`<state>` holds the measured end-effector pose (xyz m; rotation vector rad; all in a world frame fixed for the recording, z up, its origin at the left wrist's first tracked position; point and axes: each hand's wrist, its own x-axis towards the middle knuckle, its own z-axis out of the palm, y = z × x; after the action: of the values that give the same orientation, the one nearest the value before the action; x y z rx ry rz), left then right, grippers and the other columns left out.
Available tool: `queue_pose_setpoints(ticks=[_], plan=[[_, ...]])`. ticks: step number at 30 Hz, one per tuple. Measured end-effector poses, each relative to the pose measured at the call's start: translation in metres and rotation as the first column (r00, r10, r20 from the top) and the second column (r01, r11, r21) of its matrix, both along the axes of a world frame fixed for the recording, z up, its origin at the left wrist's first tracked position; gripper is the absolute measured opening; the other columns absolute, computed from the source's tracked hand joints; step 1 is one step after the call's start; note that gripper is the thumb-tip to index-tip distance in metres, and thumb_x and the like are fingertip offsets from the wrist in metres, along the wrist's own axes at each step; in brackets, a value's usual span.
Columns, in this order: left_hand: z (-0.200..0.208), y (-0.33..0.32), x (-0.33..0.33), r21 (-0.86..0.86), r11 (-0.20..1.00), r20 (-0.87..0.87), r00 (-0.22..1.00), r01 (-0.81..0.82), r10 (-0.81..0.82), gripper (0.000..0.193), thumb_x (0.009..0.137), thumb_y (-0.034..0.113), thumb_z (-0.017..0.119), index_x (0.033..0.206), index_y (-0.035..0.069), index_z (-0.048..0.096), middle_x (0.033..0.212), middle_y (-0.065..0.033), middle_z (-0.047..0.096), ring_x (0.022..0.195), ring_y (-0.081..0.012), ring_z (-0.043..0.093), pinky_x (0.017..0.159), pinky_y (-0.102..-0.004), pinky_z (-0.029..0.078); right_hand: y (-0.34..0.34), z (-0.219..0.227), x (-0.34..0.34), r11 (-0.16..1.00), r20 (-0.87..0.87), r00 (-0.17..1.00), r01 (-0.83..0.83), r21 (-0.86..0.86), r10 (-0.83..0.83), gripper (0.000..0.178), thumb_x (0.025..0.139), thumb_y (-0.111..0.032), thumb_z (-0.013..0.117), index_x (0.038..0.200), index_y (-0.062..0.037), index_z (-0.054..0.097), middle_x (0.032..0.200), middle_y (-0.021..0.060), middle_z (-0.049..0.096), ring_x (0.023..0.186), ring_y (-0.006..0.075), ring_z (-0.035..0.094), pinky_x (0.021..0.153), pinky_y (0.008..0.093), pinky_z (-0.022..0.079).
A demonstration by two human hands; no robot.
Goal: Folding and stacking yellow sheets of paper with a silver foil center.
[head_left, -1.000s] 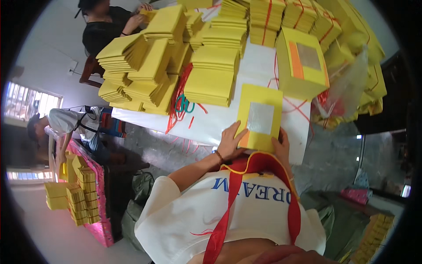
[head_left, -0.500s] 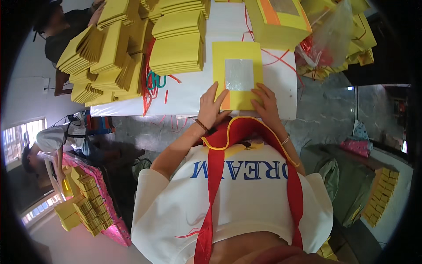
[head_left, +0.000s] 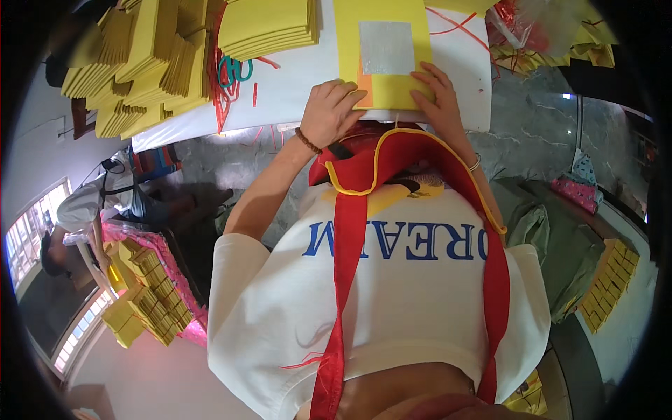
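Note:
A pile of yellow paper sheets (head_left: 392, 95) lies on the white table right in front of me, with a silver foil square (head_left: 386, 47) and an orange strip (head_left: 367, 89) on its top sheet. My left hand (head_left: 332, 106) grips its near left corner, the fingers bent and closed together. On the near right side, my right hand (head_left: 439, 96) holds the edge, its fingertips resting over the top sheet. The underside of the pile and part of both thumbs are hidden.
Folded yellow paper bundles (head_left: 269, 28) and more stacks (head_left: 150, 56) crowd the table's left. Green-handled scissors (head_left: 234, 71) lie near red ties (head_left: 220, 105). A clear plastic bag (head_left: 542, 28) is at the far right. Another person (head_left: 98, 192) works by a pink-lined container (head_left: 164, 255) at left.
The whole view has shifted, so the table and pile sit higher in the picture. My left fingers have drawn together at the pile's corner; my right hand stays at its right edge.

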<state>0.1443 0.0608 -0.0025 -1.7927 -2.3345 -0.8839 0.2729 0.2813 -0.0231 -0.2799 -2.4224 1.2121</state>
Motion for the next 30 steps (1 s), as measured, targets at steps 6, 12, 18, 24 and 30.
queue_pose_setpoints(ticks=[6, 12, 18, 24, 30], plan=[[0.005, 0.001, -0.008, 0.021, 1.000, 0.051, 0.998, 0.024, -0.025, 0.026, 0.074, 0.016, 0.066, 0.098, 0.008, 0.061, 0.096, -0.0049, 0.059, 0.089, -0.0235, 0.054, 0.075, -0.0347, 0.043, 0.004, -0.005, 0.003, 0.971, 0.032, 0.999, -0.016, -0.238, 0.024, 0.023, 0.085, -0.016, 0.055, 0.105, -0.0054, 0.062, 0.127, 0.0092, 0.048, 0.117, 0.0227, 0.044, 0.098, 0.0319, 0.034], [0.017, 0.006, -0.022, 0.027, 0.999, 0.222, 0.974, 0.039, -0.044, 0.011, 0.079, 0.015, 0.063, 0.085, 0.006, 0.063, 0.079, -0.0072, 0.062, 0.073, -0.0253, 0.056, 0.065, -0.0349, 0.047, 0.010, -0.007, 0.004, 0.877, 0.034, 0.999, -0.020, -0.480, 0.041, 0.035, 0.095, -0.025, 0.039, 0.103, -0.0002, 0.062, 0.129, 0.0077, 0.046, 0.118, 0.0188, 0.042, 0.099, 0.0285, 0.032], [0.023, 0.009, -0.028, -0.050, 0.998, 0.302, 0.953, 0.046, -0.029, 0.012, 0.081, 0.016, 0.060, 0.083, 0.004, 0.062, 0.076, -0.0083, 0.062, 0.072, -0.0263, 0.057, 0.064, -0.0349, 0.047, 0.006, -0.003, 0.004, 0.825, 0.052, 0.999, 0.025, -0.565, 0.005, 0.046, 0.098, -0.030, 0.030, 0.100, 0.0028, 0.062, 0.129, 0.0076, 0.047, 0.117, 0.0177, 0.042, 0.099, 0.0280, 0.032], [0.021, 0.011, -0.032, -0.090, 0.995, 0.364, 0.931, 0.031, 0.004, 0.013, 0.080, 0.018, 0.061, 0.084, 0.006, 0.063, 0.073, -0.0077, 0.061, 0.071, -0.0233, 0.057, 0.062, -0.0328, 0.046, 0.007, -0.004, 0.000, 0.837, 0.043, 0.999, 0.032, -0.547, -0.010, 0.048, 0.098, -0.031, 0.029, 0.099, 0.0031, 0.063, 0.127, 0.0087, 0.048, 0.118, 0.0191, 0.042, 0.101, 0.0291, 0.029], [0.021, 0.009, -0.032, -0.121, 0.993, 0.487, 0.871, 0.007, 0.053, 0.012, 0.078, 0.017, 0.061, 0.082, 0.006, 0.063, 0.073, -0.0062, 0.061, 0.070, -0.0210, 0.057, 0.062, -0.0317, 0.046, 0.007, -0.007, 0.000, 0.853, 0.014, 1.000, 0.014, -0.521, -0.008, 0.047, 0.098, -0.031, 0.030, 0.099, 0.0028, 0.062, 0.126, 0.0101, 0.049, 0.118, 0.0199, 0.042, 0.101, 0.0299, 0.028]])
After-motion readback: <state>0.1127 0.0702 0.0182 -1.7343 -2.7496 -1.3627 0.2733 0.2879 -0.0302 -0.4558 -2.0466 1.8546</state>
